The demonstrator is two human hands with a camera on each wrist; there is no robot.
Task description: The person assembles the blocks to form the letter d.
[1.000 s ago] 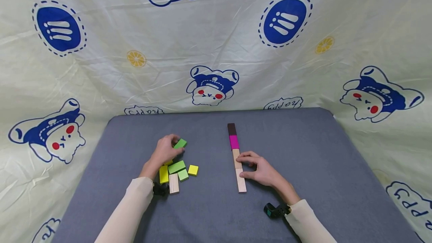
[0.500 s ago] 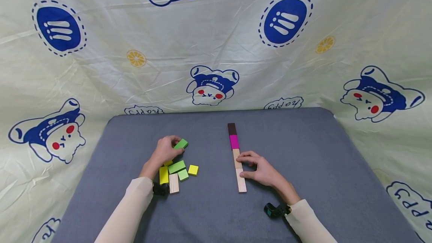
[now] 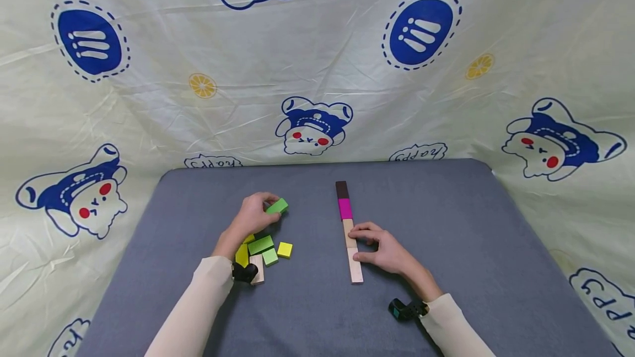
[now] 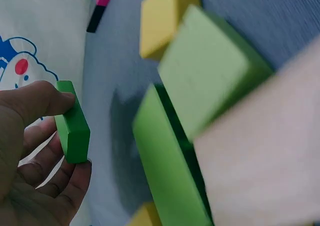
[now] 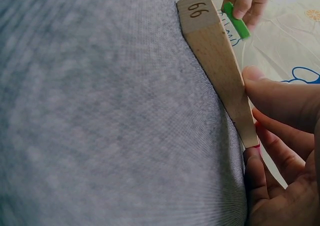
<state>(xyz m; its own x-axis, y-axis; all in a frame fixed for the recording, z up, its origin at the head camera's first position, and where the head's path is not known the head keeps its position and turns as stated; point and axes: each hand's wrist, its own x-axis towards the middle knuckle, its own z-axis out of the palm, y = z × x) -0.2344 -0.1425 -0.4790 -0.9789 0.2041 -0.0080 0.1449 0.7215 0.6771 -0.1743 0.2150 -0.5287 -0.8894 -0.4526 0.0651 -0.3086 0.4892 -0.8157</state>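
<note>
Between thumb and fingertips, my left hand point(image 3: 252, 215) pinches a bright green wooden block point(image 3: 278, 206), held above the cloth behind a loose cluster. The left wrist view shows the same green block point(image 4: 74, 131) clear of the others. My right hand point(image 3: 384, 249) rests its thumb and a fingertip on two plain wood blocks in a straight row. The nearer plain block point(image 3: 356, 273) touches the farther plain block point(image 3: 348, 225). Beyond them come a magenta block point(image 3: 345, 209) and a dark brown block point(image 3: 342, 189). A number is printed on the nearer block's end.
Below my left hand lie a long green block point(image 3: 261, 244), a small light green block point(image 3: 270, 257), a small yellow block point(image 3: 285, 250), a larger yellow block point(image 3: 242, 256) and a plain block point(image 3: 256, 261) partly hidden by the wrist camera. Patterned sheeting point(image 3: 317, 43) hangs behind the grey table point(image 3: 426, 197).
My left hand has moved right and slightly away from me, carrying the green block off the cluster. The right hand and the row have stayed in place.
</note>
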